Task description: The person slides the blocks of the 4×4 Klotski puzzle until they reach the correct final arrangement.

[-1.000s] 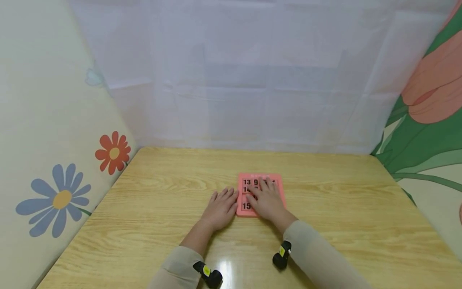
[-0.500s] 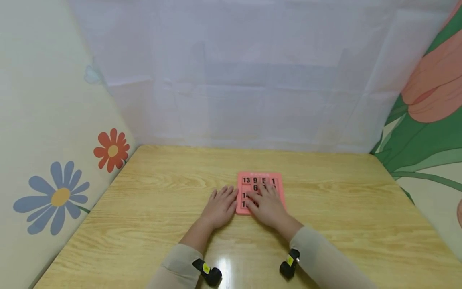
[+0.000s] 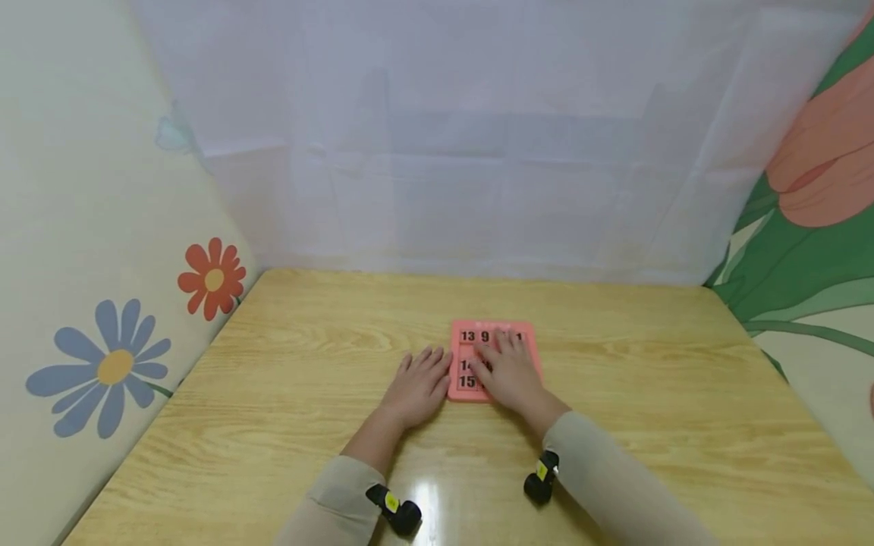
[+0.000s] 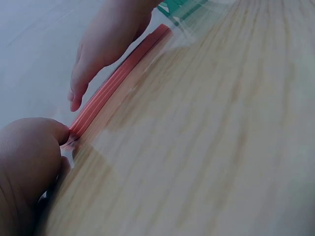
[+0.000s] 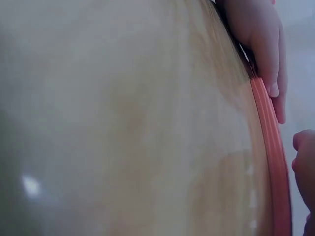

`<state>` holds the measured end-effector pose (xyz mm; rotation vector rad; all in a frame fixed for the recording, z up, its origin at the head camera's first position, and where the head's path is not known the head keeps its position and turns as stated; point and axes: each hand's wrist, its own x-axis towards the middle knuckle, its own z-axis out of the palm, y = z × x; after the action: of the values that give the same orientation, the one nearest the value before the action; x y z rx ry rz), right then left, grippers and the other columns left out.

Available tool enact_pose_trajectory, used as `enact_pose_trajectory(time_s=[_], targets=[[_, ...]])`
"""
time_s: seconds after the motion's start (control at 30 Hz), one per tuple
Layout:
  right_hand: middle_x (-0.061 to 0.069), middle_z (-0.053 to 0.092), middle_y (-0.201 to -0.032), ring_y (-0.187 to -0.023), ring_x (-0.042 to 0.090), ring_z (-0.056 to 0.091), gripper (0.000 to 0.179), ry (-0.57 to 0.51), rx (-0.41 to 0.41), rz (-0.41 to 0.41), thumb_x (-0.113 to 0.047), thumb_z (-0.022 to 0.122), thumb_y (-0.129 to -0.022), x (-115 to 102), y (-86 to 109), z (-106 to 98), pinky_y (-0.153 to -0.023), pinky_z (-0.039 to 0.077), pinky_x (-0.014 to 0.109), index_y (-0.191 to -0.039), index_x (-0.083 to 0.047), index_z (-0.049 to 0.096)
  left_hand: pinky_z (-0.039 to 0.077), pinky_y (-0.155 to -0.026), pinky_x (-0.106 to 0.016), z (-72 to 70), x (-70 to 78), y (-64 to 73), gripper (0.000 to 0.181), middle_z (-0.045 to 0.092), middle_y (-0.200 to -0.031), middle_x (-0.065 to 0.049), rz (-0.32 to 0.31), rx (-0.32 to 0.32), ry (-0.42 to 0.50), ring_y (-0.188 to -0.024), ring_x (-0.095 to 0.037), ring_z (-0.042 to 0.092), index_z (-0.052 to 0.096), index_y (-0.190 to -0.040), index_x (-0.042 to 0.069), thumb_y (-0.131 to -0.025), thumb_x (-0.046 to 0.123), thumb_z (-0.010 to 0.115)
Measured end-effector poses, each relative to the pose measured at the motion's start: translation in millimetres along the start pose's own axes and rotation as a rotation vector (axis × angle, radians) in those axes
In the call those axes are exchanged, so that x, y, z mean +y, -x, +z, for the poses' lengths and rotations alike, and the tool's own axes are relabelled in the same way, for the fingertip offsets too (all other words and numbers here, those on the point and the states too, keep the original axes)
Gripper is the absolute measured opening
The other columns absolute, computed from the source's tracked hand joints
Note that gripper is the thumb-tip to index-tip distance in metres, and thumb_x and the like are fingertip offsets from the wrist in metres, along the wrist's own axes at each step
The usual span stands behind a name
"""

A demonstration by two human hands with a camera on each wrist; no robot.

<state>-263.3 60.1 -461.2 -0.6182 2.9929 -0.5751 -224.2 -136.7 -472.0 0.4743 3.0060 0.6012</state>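
A pink number sliding puzzle (image 3: 461, 394) lies flat on the table, black-numbered tiles such as 13, 9, 14 and 15 showing. An empty pink slot shows at the left of its second row. My left hand (image 3: 415, 388) rests on the table with fingers extended, its fingertips against the puzzle's left edge; in the left wrist view the thumb side of this hand (image 4: 32, 157) meets the pink rim. Over the puzzle's right part lies my right hand (image 3: 514, 377), fingers spread across the tiles, several of which it hides. From the right wrist view, its thumb (image 5: 305, 147) appears above the frame.
The wood-grain table (image 3: 307, 334) spreads around the puzzle. A white sheet (image 3: 444, 152) hangs behind it. Flower-printed panels stand at the left (image 3: 75, 227) and right (image 3: 819, 303). Each wrist wears a small black camera (image 3: 396, 512).
The 14 tile has slid from the second row down to the third, so the empty slot is now in the second row. My right fingers shifted slightly over the tiles; the left hand stayed.
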Motion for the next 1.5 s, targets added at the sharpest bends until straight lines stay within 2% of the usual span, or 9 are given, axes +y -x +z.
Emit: enact_pose_trajectory(time_s=[0.23, 0.47, 0.63, 0.9, 1.2, 1.3, 1.5], targets=[[0.016, 0.018, -0.164, -0.153, 0.038, 0.008, 0.054, 0.029, -0.063, 0.083, -0.05, 0.036, -0.103, -3.1, -15.3, -0.3, -0.124, 0.009, 0.055, -0.151, -0.024, 0.04, 0.01, -0.124, -0.056, 1.1, 3.9, 3.5, 0.051, 0.031, -0.16, -0.013, -0.005, -0.013, 0.0, -0.151, -0.033, 0.022, 0.037, -0.152, 0.011, -0.105, 0.031, 0.036], [0.012, 0.017, -0.165, -0.153, 0.036, 0.006, 0.054, 0.053, -0.1, 0.105, -0.051, 0.034, -0.103, -6.7, -16.6, -3.8, -0.125, 0.009, 0.054, -0.151, -0.027, 0.04, 0.011, -0.123, -0.056, 1.9, 5.1, 3.7, 0.051, 0.032, -0.159, -0.013, 0.005, -0.009, 0.002, -0.15, -0.034, 0.023, 0.037, -0.152, 0.011, -0.105, 0.031, 0.036], [0.012, 0.019, -0.164, -0.153, 0.037, 0.007, 0.054, 0.048, -0.114, 0.084, -0.051, 0.036, -0.103, -8.7, -10.8, -7.2, -0.125, 0.008, 0.055, -0.15, -0.025, 0.041, 0.012, -0.123, -0.057, 0.0, 6.5, 4.0, 0.05, 0.035, -0.158, -0.014, 0.015, -0.001, 0.001, -0.149, -0.034, 0.025, 0.039, -0.151, 0.01, -0.105, 0.029, 0.038], [0.011, 0.024, -0.163, -0.153, 0.037, 0.011, 0.053, 0.087, -0.091, 0.021, -0.05, 0.037, -0.103, -8.1, 1.3, -5.7, -0.125, 0.009, 0.053, -0.148, -0.024, 0.045, 0.013, -0.122, -0.058, 0.8, 6.9, 3.9, 0.05, 0.036, -0.157, -0.015, 0.016, 0.001, -0.009, -0.149, -0.035, 0.027, 0.04, -0.15, 0.008, -0.105, 0.028, 0.038], [0.013, 0.023, -0.163, -0.152, 0.038, 0.01, 0.051, 0.051, -0.056, -0.018, -0.047, 0.039, -0.103, -7.5, 10.8, -2.6, -0.125, 0.009, 0.053, -0.146, -0.022, 0.049, 0.014, -0.122, -0.058, -0.7, 7.8, 6.3, 0.049, 0.035, -0.157, -0.015, 0.017, -0.001, -0.01, -0.149, -0.034, 0.027, 0.039, -0.15, 0.008, -0.105, 0.028, 0.039], [0.015, 0.023, -0.163, -0.152, 0.038, 0.01, 0.052, 0.03, -0.042, 0.007, -0.047, 0.038, -0.103, -5.6, 10.5, -2.0, -0.125, 0.01, 0.054, -0.147, -0.02, 0.047, 0.014, -0.123, -0.057, 0.0, 7.4, 6.1, 0.049, 0.036, -0.157, -0.015, 0.014, 0.003, -0.011, -0.149, -0.034, 0.027, 0.04, -0.15, 0.009, -0.105, 0.029, 0.038], [0.017, 0.02, -0.163, -0.152, 0.039, 0.009, 0.06, -0.008, 0.001, 0.129, -0.051, 0.037, -0.103, 2.0, 5.8, -2.0, -0.125, 0.007, 0.054, -0.151, -0.016, 0.04, 0.013, -0.123, -0.056, 0.6, 7.1, 4.8, 0.05, 0.035, -0.158, -0.014, 0.004, 0.002, -0.014, -0.149, -0.033, 0.026, 0.039, -0.151, 0.01, -0.105, 0.03, 0.038]])
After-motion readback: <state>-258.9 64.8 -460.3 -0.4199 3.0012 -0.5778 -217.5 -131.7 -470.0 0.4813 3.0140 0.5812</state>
